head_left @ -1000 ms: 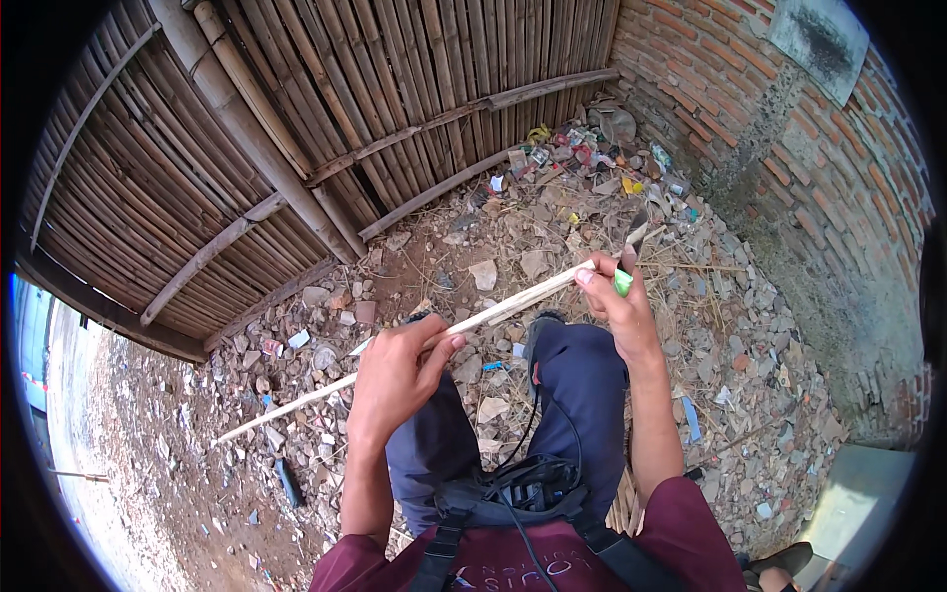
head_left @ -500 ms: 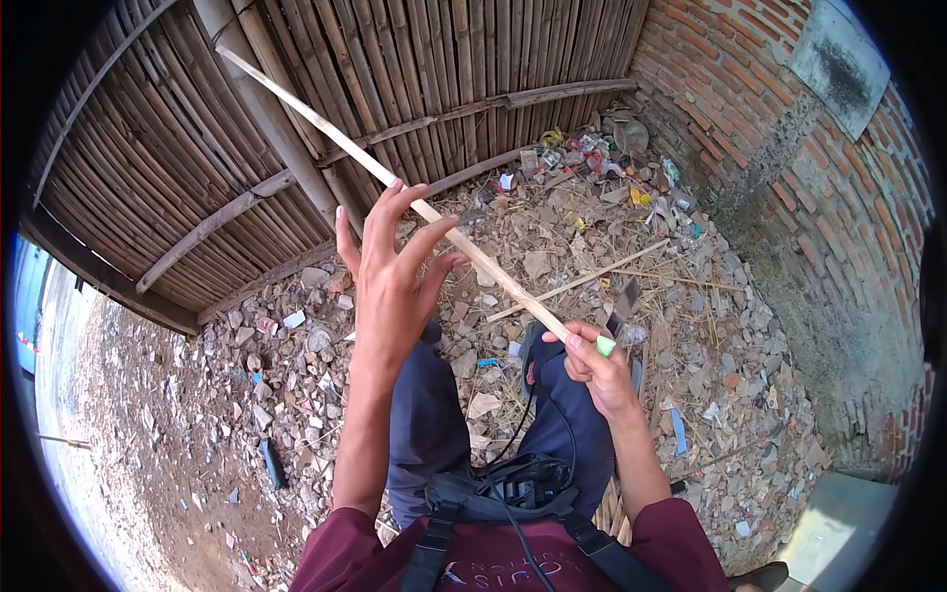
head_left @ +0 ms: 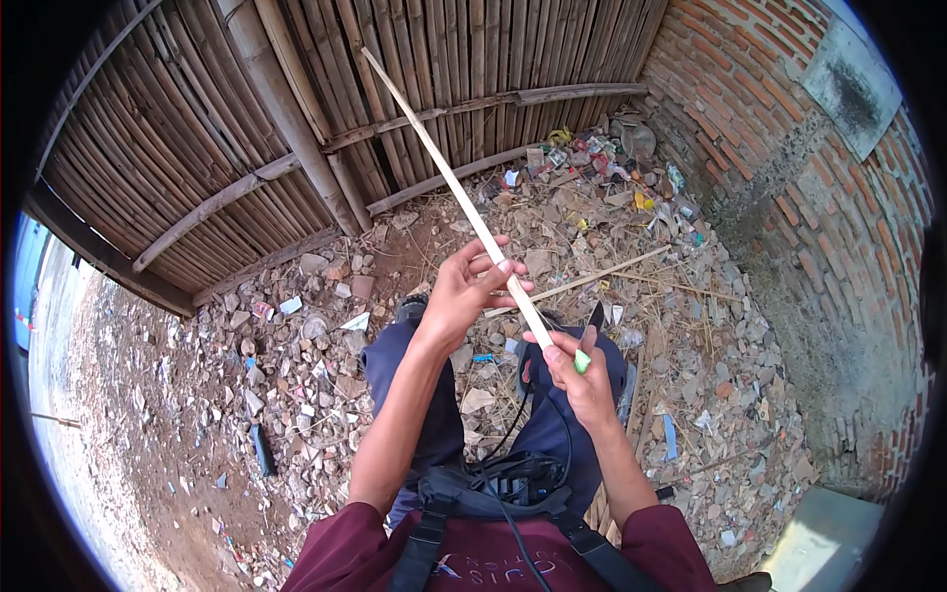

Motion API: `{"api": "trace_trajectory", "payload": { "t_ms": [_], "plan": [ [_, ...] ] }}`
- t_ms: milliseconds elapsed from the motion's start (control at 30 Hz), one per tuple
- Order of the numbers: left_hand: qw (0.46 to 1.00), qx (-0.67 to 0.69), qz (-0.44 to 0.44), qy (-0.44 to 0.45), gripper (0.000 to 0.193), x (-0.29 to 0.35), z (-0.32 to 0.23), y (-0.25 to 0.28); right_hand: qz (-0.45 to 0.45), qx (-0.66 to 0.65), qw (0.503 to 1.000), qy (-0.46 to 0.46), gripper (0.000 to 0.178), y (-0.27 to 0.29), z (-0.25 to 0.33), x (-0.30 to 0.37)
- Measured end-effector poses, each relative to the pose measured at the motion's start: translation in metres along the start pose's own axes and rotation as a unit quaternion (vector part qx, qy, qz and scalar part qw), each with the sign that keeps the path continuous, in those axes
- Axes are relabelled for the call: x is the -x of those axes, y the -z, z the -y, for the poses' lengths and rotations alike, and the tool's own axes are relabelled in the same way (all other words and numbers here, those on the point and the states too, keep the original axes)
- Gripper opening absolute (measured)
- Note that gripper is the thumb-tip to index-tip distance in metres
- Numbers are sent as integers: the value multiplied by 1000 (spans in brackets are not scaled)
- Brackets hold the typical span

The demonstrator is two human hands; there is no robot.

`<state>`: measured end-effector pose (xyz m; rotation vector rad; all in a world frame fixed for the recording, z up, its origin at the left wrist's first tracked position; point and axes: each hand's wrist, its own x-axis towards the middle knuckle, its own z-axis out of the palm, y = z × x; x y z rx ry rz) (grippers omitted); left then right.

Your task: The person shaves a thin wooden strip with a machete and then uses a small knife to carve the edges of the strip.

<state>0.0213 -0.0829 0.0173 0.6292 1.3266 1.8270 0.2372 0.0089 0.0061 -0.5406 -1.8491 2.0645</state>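
Note:
A long, pale, whittled wooden stick slants up and away from my hands, its thin far tip in front of the bamboo wall. My left hand closes around its lower part, thumb lying along the top. At the near end, my right hand grips the stick's butt together with a knife. The knife's green handle shows between thumb and fingers, and its dark blade points away from me beside the stick. My right fingers partly hide the butt.
Ahead stands a bamboo-slat wall; a brick wall rises on the right. Stones and litter cover the ground. Another thin pale stick lies beyond my hands. A black pouch with a cable sits at my waist.
My left hand, open with spread fingers before, has come down nearer my right hand and closed on the stick. The stick's far tip has swung right and the knife blade has turned.

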Motion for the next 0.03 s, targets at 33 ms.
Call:
{"api": "trace_trajectory", "payload": {
  "t_ms": [33],
  "plan": [
    [1000,7,8,2,56,2,-4,1,18,19,1000,11,37,1,6,2]
  ]
}}
